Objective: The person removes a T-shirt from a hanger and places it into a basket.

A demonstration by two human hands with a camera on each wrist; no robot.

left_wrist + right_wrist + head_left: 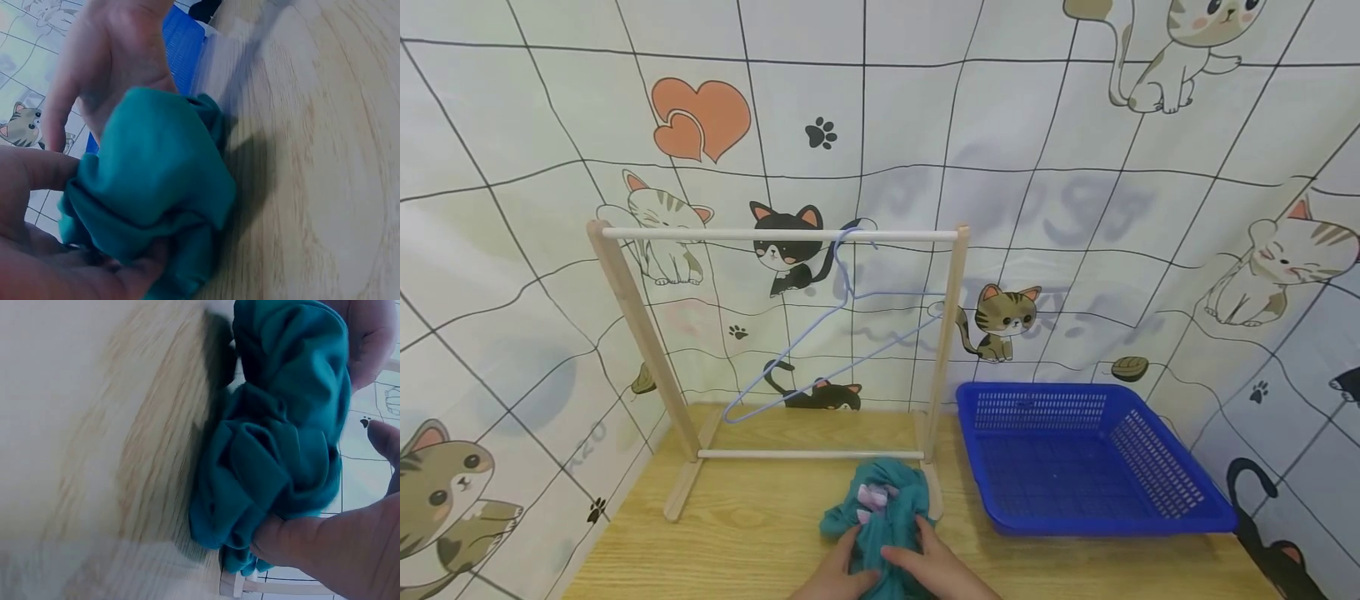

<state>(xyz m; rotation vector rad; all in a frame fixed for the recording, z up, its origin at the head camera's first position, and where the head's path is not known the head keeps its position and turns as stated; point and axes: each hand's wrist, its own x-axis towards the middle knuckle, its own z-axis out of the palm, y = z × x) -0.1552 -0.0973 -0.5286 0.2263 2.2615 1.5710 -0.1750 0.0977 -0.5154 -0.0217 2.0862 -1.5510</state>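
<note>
A bunched teal cloth [891,508], with small pale pink patches on its far part, lies in a crumpled heap on the wooden table. At its near left side my left hand [842,573] grips it; in the left wrist view, fingers [140,275] go under the folds and the thumb lies along its side. My right hand [936,567] holds the cloth from the right, fingers around its edge. In the right wrist view, one right fingertip [269,540] presses into the folds while the thumb stands apart. The cloth's full shape is hidden by its folds.
A wooden rack [943,350] with a white top bar [722,235] stands just beyond the cloth. From that bar hangs a light-blue hanger [797,342], tilted. To the right sits a blue plastic basket [1037,467] on the table [737,517]. A cat-print sheet [1030,125] covers the walls behind.
</note>
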